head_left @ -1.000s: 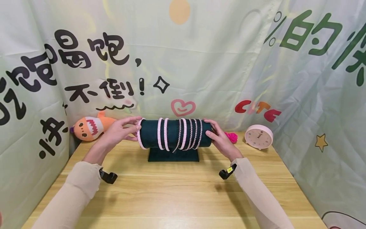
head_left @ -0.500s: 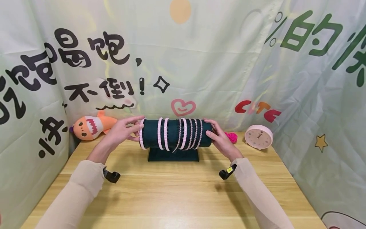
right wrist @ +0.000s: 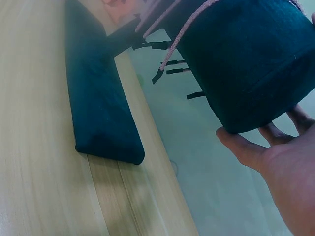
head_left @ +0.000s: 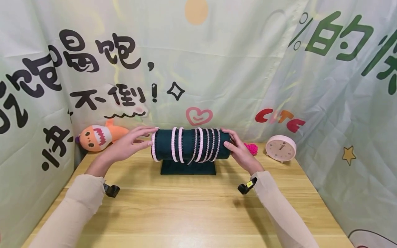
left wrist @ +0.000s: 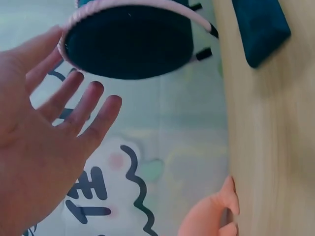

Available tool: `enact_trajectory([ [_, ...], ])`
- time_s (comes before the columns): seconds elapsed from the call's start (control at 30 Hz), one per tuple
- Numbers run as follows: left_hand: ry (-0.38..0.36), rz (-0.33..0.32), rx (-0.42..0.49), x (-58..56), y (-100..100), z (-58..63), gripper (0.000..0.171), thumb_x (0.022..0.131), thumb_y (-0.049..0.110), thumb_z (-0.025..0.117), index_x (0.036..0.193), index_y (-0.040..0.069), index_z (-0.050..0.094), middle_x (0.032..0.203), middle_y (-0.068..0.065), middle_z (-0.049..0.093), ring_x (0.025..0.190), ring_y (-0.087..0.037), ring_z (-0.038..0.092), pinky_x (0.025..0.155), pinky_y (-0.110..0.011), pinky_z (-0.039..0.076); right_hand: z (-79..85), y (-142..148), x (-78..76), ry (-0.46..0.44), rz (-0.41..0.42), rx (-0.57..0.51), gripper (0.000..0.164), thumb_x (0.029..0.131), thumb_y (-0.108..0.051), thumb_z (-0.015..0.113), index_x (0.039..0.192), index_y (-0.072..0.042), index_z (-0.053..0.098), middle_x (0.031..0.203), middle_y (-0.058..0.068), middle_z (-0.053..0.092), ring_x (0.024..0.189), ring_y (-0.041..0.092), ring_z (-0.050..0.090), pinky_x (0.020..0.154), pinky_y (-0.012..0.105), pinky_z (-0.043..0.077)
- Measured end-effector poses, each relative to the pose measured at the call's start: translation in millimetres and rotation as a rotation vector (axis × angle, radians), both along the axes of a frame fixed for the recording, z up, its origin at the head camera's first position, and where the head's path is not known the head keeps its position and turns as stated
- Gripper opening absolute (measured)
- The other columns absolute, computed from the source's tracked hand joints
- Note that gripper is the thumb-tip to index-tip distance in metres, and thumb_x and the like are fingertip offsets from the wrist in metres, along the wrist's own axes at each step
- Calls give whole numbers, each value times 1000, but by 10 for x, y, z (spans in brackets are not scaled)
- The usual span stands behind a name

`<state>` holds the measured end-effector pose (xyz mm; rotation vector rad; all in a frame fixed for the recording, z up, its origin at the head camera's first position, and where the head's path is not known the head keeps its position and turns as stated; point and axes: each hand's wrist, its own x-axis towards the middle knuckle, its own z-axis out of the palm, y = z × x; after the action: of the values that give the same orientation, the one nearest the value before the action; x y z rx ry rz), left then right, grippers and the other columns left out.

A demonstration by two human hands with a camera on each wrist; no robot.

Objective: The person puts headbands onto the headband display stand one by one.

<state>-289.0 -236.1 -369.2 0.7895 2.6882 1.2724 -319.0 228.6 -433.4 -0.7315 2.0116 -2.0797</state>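
Observation:
A dark green velvet headband stand point(head_left: 163, 144) stands on the table, its roll level above a flat base point(head_left: 187, 168). Pink and braided headbands circle the roll, among them a pale pink pair point(head_left: 180, 146) and several thin braided headbands point(head_left: 212, 146) toward the right. At the roll's left end sits a pink headband point(head_left: 153, 150), whose dark tips show in the left wrist view. My left hand point(head_left: 130, 143) is beside it, fingers spread and fairly straight, fingertips at its edge. My right hand point(head_left: 239, 150) grips the roll's right end, thumb in front and fingers behind.
An orange plush toy point(head_left: 97, 138) lies at the back left. A pink round clock point(head_left: 280, 148) and a magenta flower point(head_left: 251, 148) are at the back right. Printed fabric point(head_left: 229, 75) hangs behind and beside the wooden table point(head_left: 186, 213).
The left-end headband has slid slightly right onto the roll. My left hand moved right with it, then its fingers loosened and its wrist drew back left. My right hand has stayed put.

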Motion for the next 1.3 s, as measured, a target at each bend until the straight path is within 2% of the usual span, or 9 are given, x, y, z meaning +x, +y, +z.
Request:
enact_trajectory([
  [0.1, -2, -33, 2, -6, -25, -16, 60, 110, 28, 67, 167, 21, 47, 176, -14, 34, 157, -43, 36, 124, -71, 37, -1, 2, 3, -3, -3, 2, 52, 115, -15, 51, 165, -20, 34, 175, 6, 26, 145, 30, 38, 111, 27, 54],
  [0.27, 13, -33, -8, -43, -50, -52, 62, 108, 28, 71, 165, 23, 49, 177, -12, 35, 161, -40, 31, 126, -71, 33, -5, 5, 3, -11, -4, 7, 52, 115, -16, 51, 165, -22, 35, 173, 6, 28, 144, 30, 40, 110, 27, 55],
  [0.5, 33, -15, -27, -111, 10, -70, 61, 106, 35, 73, 163, 27, 52, 175, -9, 39, 160, -40, 35, 127, -73, 30, -11, 12, -13, 10, -5, -2, 51, 116, -17, 52, 164, -22, 36, 174, 7, 28, 144, 28, 41, 110, 27, 55],
  [0.77, 62, -10, -47, -179, 144, -96, 59, 104, 43, 75, 160, 34, 56, 173, -4, 44, 162, -38, 33, 128, -74, 25, -26, 11, -14, 5, -3, -7, 51, 115, -16, 51, 163, -22, 36, 175, 7, 25, 145, 29, 40, 110, 27, 55],
  [1.1, 38, -17, -34, -230, 238, -122, 59, 104, 46, 73, 160, 38, 55, 173, -1, 43, 163, -35, 32, 129, -74, 23, -3, 10, -1, -16, -13, 15, 52, 115, -19, 53, 163, -28, 37, 174, 6, 26, 146, 31, 38, 110, 28, 55],
  [1.3, 18, -11, -23, -251, 279, -130, 59, 103, 49, 73, 159, 39, 55, 171, 1, 45, 161, -33, 35, 129, -72, 24, -9, 5, -10, -19, -9, 8, 52, 115, -18, 53, 163, -27, 37, 171, 7, 29, 144, 31, 40, 109, 28, 56],
])
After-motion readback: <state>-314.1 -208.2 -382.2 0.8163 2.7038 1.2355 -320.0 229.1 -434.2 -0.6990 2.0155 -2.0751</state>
